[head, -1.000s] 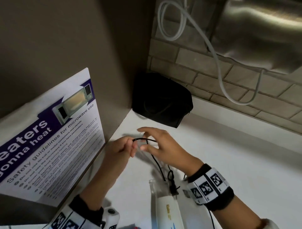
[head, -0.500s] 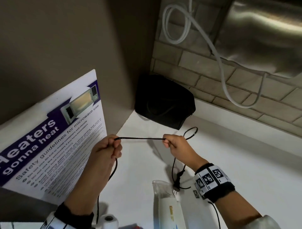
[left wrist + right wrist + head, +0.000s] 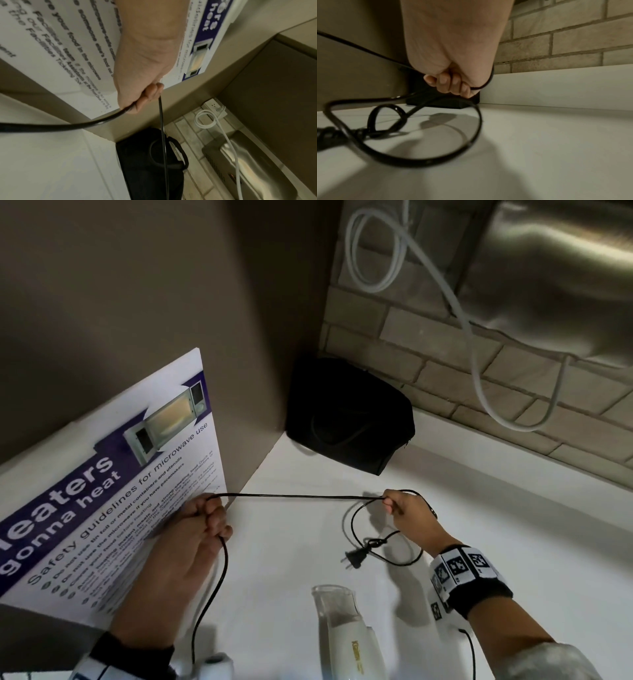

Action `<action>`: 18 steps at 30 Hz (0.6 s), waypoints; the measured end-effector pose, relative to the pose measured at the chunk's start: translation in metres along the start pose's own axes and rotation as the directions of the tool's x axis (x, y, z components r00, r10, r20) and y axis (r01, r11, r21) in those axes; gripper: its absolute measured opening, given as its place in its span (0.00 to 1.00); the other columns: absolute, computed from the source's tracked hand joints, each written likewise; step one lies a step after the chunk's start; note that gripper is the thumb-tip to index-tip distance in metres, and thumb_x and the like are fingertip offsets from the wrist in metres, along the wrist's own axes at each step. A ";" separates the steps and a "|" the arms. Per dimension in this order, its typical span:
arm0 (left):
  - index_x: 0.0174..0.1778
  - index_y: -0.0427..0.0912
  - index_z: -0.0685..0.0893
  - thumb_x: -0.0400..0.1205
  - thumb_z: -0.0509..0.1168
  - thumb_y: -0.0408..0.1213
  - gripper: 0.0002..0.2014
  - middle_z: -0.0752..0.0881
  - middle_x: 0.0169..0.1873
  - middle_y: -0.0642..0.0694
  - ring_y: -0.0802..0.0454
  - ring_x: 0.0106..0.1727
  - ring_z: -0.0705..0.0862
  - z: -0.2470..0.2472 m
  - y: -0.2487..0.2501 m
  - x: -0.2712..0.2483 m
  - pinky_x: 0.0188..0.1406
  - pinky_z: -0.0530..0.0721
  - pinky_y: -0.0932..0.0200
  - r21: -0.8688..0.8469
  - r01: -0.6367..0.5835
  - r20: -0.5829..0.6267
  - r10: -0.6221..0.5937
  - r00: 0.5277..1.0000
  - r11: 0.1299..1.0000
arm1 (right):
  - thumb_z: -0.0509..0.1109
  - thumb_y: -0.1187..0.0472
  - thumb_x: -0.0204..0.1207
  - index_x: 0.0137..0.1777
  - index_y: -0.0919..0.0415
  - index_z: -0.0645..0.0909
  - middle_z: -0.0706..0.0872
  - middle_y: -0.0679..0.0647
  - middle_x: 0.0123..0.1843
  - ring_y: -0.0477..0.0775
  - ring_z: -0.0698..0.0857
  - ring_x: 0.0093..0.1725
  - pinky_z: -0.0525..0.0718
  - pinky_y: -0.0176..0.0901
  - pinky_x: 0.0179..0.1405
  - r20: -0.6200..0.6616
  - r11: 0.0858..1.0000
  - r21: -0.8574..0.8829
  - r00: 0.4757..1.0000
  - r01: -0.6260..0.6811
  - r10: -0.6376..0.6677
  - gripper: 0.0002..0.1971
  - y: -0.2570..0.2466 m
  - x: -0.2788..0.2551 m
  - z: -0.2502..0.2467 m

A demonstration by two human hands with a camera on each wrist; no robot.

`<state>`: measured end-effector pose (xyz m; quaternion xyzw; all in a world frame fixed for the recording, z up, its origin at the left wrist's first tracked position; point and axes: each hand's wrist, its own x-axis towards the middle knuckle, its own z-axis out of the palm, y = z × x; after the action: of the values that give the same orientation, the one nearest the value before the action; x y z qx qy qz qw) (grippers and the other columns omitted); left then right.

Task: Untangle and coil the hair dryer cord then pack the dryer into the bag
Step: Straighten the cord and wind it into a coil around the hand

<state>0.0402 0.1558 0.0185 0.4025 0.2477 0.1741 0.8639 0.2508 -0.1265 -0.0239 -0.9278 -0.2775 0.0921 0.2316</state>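
Stretching apart over the white counter (image 3: 513,542), the two hands now hold a long, straight run of the black cord (image 3: 301,496) between them, where a second ago they were almost touching and half a second ago the span was short. From the head view, the left hand (image 3: 195,529) has closed its fingers round the cord on the left, beside the microwave safety poster (image 3: 120,491), and the right hand (image 3: 407,510) pinches it further right. Below the right hand a small knot (image 3: 375,542) sits next to the plug (image 3: 354,559), which now lies on the counter. The white hair dryer (image 3: 346,631) rests at the near edge, and the black bag (image 3: 349,419) waits, apparently zipped, in the far corner.

From the left wrist, the curled fingers (image 3: 149,93) grip the cord (image 3: 162,128), one strand running taut toward the bag (image 3: 150,169), the other sagging off to the left.

From the right wrist, the fingers (image 3: 452,83) clamp the cord (image 3: 477,121) while loose loops hang down to the counter (image 3: 539,135), tangled near the plug end.

I judge the straight part freed, but the knot remains to be worked loose, so coiling and packing have not yet begun.
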 end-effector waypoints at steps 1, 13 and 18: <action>0.29 0.45 0.69 0.69 0.45 0.13 0.21 0.73 0.21 0.55 0.62 0.19 0.70 -0.001 0.001 0.001 0.20 0.72 0.70 0.001 -0.007 -0.002 0.007 1.000 1.000 | 0.58 0.78 0.68 0.28 0.47 0.66 0.73 0.44 0.25 0.45 0.72 0.29 0.67 0.34 0.31 -0.005 1.000 -0.016 1.000 -0.027 0.027 0.22 0.006 0.000 0.000; 0.44 0.42 0.85 0.87 0.51 0.26 0.16 0.90 0.37 0.56 0.55 0.44 0.87 0.020 -0.029 0.001 0.57 0.79 0.57 0.578 -0.094 -0.056 0.154 0.986 0.811 | 0.57 0.65 0.77 0.39 0.58 0.84 0.87 0.51 0.46 0.53 0.83 0.46 0.78 0.41 0.43 0.171 0.929 -0.230 0.927 -0.290 0.333 0.13 -0.011 -0.007 -0.022; 0.71 0.33 0.76 0.85 0.50 0.31 0.19 0.79 0.68 0.36 0.40 0.72 0.75 0.037 -0.040 0.003 0.72 0.68 0.53 0.936 -0.262 0.197 0.268 0.943 0.237 | 0.54 0.64 0.81 0.39 0.52 0.84 0.83 0.45 0.27 0.37 0.77 0.31 0.70 0.31 0.32 0.384 0.949 -0.199 0.872 -0.244 0.305 0.18 -0.056 -0.029 -0.051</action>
<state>0.0676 0.1100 0.0074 0.8713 0.2325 0.1363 0.4101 0.2153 -0.1203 0.0490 -0.9319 -0.1910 0.2963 0.0852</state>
